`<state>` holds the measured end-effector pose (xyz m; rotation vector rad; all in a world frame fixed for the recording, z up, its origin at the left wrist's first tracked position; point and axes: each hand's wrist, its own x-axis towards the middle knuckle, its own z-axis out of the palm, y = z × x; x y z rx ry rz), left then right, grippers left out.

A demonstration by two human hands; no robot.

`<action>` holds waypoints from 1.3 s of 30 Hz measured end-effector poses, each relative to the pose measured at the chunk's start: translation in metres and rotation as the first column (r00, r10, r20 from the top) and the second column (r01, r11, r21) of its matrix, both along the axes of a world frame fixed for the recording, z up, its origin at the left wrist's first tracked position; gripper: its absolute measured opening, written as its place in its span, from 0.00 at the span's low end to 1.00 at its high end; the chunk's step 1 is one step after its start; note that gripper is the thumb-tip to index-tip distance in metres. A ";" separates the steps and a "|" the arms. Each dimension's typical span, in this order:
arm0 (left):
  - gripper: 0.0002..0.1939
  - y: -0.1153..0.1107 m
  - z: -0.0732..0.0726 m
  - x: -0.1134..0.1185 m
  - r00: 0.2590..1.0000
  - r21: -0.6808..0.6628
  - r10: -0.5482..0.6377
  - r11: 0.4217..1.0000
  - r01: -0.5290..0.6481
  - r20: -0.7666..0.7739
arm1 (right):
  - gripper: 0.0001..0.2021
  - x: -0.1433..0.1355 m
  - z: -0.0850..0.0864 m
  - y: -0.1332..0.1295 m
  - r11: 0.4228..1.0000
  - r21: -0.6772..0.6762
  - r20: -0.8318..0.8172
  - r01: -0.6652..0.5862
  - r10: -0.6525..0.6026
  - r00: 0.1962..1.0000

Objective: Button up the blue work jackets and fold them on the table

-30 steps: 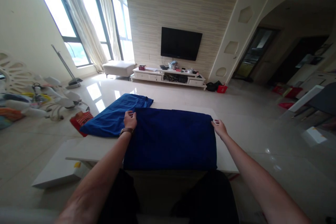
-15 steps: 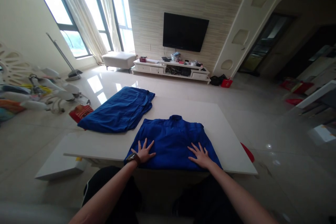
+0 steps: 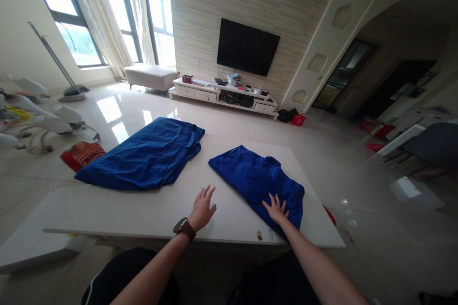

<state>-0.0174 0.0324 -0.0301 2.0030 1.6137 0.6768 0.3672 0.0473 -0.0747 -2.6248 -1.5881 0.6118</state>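
Note:
A folded blue shirt (image 3: 250, 171) lies turned at an angle on the right part of the white table (image 3: 229, 219), its collar toward the far side. My right hand (image 3: 276, 208) rests on its near right part, fingers spread. Left of the shirt, my left hand (image 3: 202, 209) is open and holds nothing, over the bare tabletop near the front edge; a watch (image 3: 184, 228) with a brown strap is on that wrist. On the table's left side lies another folded blue garment (image 3: 143, 155), apart from both hands.
A small yellow sticker (image 3: 259, 235) marks the table's front edge. A red patterned bag (image 3: 81, 153) stands at the table's left end. Beyond are a TV stand (image 3: 200, 91), a grey bench (image 3: 150, 76) and a long-handled dustpan (image 3: 73, 91).
The shirt has been swung round and shifted right, from square with the front edge to slanted. My left hand has come off it. My right hand has stayed on it.

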 end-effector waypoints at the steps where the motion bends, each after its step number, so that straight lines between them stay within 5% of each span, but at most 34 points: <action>1: 0.36 0.002 0.002 0.003 0.998 0.018 -0.024 1.000 0.023 0.052 | 0.38 -0.001 0.004 0.000 1.000 0.029 -0.015 0.007 -0.006 1.000; 4: 0.35 0.008 0.008 0.008 0.978 0.080 -0.067 0.995 0.052 0.196 | 0.37 -0.002 0.011 -0.014 0.980 0.085 -0.020 -0.180 0.182 0.983; 8: 0.26 0.015 0.015 0.005 0.956 0.054 -0.028 0.998 0.013 0.293 | 0.34 0.001 -0.001 -0.045 0.938 -0.029 0.009 -0.344 0.344 0.939; 12: 0.20 0.017 0.018 -0.004 0.940 0.014 -0.016 1.000 0.012 0.341 | 0.33 0.004 -0.014 -0.045 0.968 -0.035 0.066 -0.249 0.251 0.966; 20: 0.17 0.015 0.014 -0.026 0.950 -0.088 -0.026 0.994 0.057 0.312 | 0.36 0.018 -0.016 0.006 0.995 -0.071 0.092 -0.073 0.079 0.993; 32: 0.17 0.017 0.016 -0.040 0.943 -0.135 0.024 0.991 0.022 0.332 | 0.36 0.074 -0.006 0.061 0.996 -0.092 0.200 0.016 0.002 0.980; 39: 0.15 0.020 0.013 -0.032 0.929 -0.146 0.011 0.988 0.047 0.370 | 0.37 0.077 -0.008 0.064 0.994 -0.099 0.224 0.049 -0.026 0.974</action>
